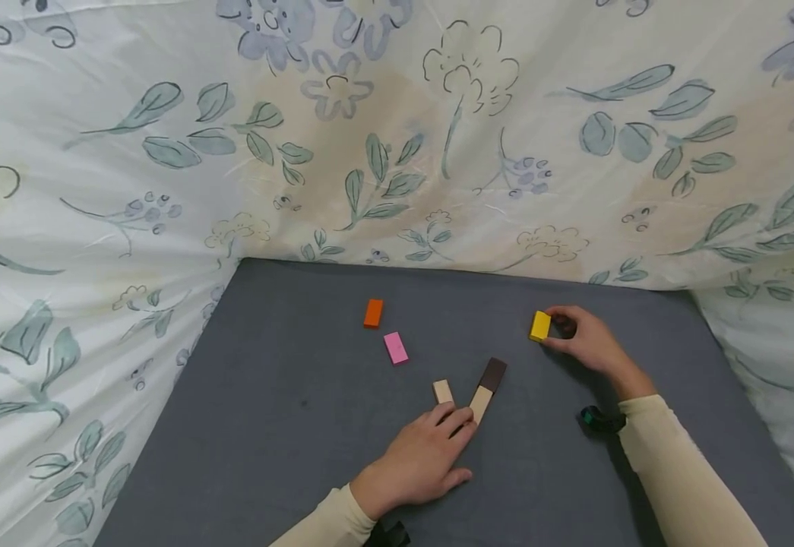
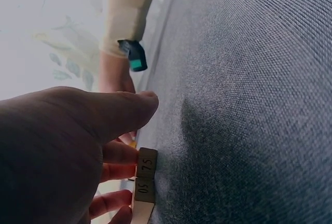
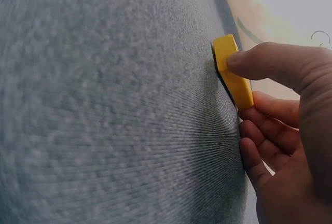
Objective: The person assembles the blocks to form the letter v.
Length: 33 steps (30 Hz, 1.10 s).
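My right hand [image 1: 591,346] pinches a yellow block [image 1: 540,326] between thumb and fingers. In the right wrist view the thumb lies against one end of the yellow block [image 3: 232,73], close over the cloth. My left hand [image 1: 420,460] rests with its fingers spread on light wooden blocks. One light block [image 1: 442,391] pokes out ahead of the fingers. Another light block [image 1: 481,404] slants up to the right, end to end with a dark brown block [image 1: 493,374]. Printed digits show on a block end [image 2: 147,163] at the left fingertips; the fingers hide the rest.
An orange block [image 1: 373,313] and a pink block [image 1: 396,348] lie on the grey cloth surface [image 1: 287,410], left of the dark brown block. Floral fabric [image 1: 397,137] hangs behind and along both sides.
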Each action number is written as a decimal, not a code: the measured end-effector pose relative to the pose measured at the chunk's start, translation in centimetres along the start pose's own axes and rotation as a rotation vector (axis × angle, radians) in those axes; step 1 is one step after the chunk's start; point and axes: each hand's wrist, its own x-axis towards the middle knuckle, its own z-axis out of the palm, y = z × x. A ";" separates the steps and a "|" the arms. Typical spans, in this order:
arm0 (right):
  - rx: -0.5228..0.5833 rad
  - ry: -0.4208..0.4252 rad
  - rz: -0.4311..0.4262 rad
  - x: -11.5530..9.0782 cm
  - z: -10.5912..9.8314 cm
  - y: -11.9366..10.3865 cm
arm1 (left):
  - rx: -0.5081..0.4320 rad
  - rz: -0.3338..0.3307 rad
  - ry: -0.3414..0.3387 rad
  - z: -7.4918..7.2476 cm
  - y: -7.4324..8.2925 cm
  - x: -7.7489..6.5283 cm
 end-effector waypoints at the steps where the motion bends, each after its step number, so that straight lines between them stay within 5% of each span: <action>1: -0.001 0.001 0.001 0.0 0.0 -0.1 | -0.001 -0.002 -0.004 0.0 0.0 0.0; 33: -0.017 0.037 0.010 -0.3 0.3 -1.0 | -0.009 -0.003 -0.026 -0.4 -0.4 0.1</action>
